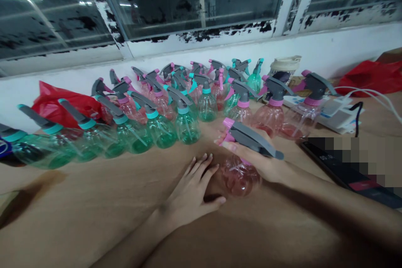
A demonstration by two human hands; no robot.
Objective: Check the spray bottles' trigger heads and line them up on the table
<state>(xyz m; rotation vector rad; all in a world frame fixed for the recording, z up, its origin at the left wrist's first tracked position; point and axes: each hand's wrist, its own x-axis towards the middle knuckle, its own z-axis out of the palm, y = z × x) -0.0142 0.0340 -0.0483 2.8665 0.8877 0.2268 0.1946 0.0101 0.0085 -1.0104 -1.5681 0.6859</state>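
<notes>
In the head view, my right hand (257, 155) is wrapped round the neck of a pink spray bottle (240, 178) with a grey and pink trigger head. The bottle's clear pink body shows below my fingers, close to the tabletop. My left hand (191, 192) lies with fingers spread just left of that bottle, palm toward the table, holding nothing. Beyond my hands stands a row of green spray bottles (161, 132) with grey and teal heads. Other pink spray bottles (270, 117) stand behind the held one, toward the right.
A red plastic bag (63, 104) lies behind the green bottles, and another red bag (372, 77) sits at the far right. A paper cup (284, 67) stands by the wall. White boxes with cables (339, 115) and a black phone (329, 161) are on the right.
</notes>
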